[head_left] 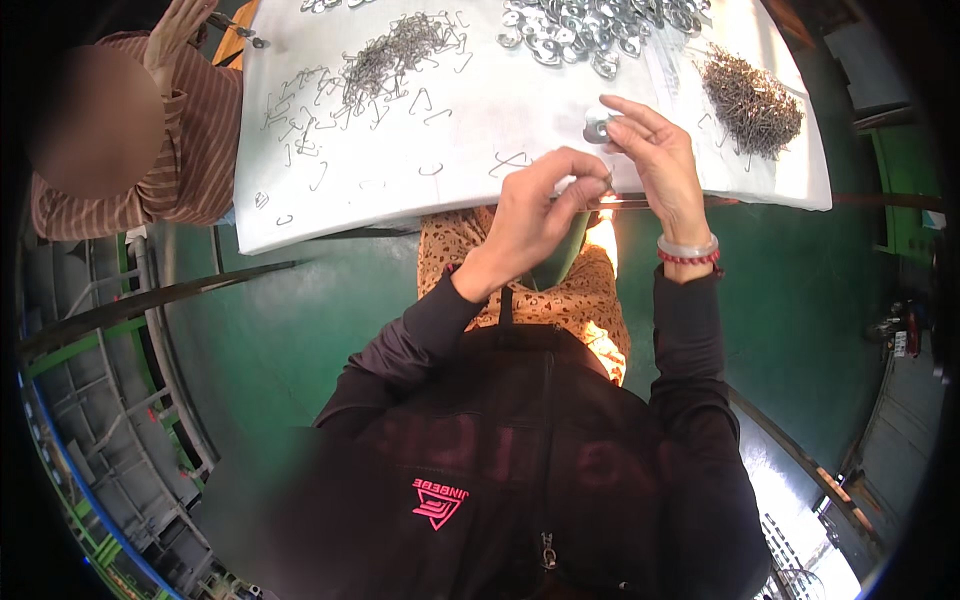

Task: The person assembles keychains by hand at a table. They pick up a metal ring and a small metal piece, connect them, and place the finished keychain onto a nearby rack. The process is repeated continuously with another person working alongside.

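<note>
Silver-coloured metal shows at the fingers of the right hand (660,165): thumb and index are clamped on a round metal disc (596,130), held over the near part of the counter (540,110). From my distant seat I see the left hand (540,215) just beside it, thumb and index together; whatever may sit between them is too small for me to tell.

I judge the disc light, stiff and rather slippery, hard to break. I would take it by the rim, flat faces between thumb and index, leaving the middle free.

Beyond the fingers, crossed wire hooks (512,160) lie near the left hand, and a tangled hook pile (395,60) spreads farther left. Straight ahead is a heap of discs (600,30); to the right, a dense heap of thin metal pieces (755,105), likely to snag. Loose hooks clutter the counter's left part, and a co-worker's striped sleeve (190,150) borders it there. The right wrist's bracelets (688,250) could brush the counter edge.
</note>
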Demonstrator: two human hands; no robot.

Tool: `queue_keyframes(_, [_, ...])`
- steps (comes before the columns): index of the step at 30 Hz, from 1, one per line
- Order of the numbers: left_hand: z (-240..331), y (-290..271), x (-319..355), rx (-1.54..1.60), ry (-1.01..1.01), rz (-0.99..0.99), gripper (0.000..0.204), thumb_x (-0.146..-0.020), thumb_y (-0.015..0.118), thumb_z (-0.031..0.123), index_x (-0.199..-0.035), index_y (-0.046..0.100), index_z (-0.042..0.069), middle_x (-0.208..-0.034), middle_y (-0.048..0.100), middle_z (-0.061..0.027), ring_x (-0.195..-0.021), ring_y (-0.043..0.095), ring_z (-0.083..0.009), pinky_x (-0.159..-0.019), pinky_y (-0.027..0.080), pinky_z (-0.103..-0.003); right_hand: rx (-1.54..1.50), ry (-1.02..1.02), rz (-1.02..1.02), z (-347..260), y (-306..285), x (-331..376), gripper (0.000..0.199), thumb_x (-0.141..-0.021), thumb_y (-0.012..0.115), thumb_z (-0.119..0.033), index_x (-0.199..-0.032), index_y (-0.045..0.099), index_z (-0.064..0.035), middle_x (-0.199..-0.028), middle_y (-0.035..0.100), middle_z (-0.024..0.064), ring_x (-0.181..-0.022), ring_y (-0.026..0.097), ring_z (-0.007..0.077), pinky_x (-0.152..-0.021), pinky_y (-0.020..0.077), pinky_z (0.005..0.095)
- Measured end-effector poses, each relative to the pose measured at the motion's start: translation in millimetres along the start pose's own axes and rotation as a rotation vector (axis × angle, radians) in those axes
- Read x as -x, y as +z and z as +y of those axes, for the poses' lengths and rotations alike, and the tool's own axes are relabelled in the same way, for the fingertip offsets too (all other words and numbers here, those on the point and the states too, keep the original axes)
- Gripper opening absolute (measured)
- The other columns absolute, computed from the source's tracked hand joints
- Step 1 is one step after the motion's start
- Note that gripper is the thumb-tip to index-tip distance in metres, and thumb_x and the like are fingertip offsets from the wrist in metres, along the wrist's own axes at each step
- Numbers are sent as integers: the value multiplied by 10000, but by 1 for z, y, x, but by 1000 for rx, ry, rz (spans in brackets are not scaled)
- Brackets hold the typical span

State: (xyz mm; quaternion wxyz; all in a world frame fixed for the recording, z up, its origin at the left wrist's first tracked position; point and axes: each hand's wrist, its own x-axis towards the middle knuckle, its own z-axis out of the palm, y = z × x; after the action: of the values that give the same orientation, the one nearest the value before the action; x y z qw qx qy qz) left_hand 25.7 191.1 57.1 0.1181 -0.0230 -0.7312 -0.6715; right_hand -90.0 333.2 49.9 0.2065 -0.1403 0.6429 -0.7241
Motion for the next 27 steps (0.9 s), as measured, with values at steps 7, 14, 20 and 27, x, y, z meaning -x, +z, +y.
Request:
queue_keyframes(7, [-14, -1, -5, 8, 64, 38, 191, -853, 601, 46, -1021, 511, 20, -891, 628, -84, -875, 621, -161, -781, 486, -295, 139, -146, 221, -28, 35, 53, 223, -804, 651, 13, -1024, 633, 50, -880, 661, 107, -742, 604, 110, -656, 486, 220])
queue_keyframes(14, [-16, -4, 1, -3, 126, 93, 221, -837, 628, 46, -999, 480, 17, -947, 617, -96, -890, 628, -176, -773, 490, -289, 78, -248, 273, -22, 48, 58, 186, -795, 647, 61, -981, 636, 57, -855, 654, 111, -681, 636, 129, -582, 503, 216])
queue_keyframes(20, [-45, -54, -11, -314, 117, 270, 246, -843, 626, 105, -1083, 600, 59, -1004, 657, -52, -832, 612, -155, -763, 481, -281, 45, -304, 282, -23, 48, 64, 178, -795, 650, 50, -972, 642, 56, -812, 658, 112, -662, 650, 151, -590, 520, 226])
queue_keyframes(27, [-120, -147, -41, -1063, 146, 201, 124, -826, 594, 128, -925, 641, 71, -830, 592, -116, -758, 588, -283, -684, 476, -373, 65, -247, 256, -32, 45, 71, 184, -791, 652, 49, -975, 643, 59, -799, 665, 119, -668, 655, 161, -623, 522, 239])
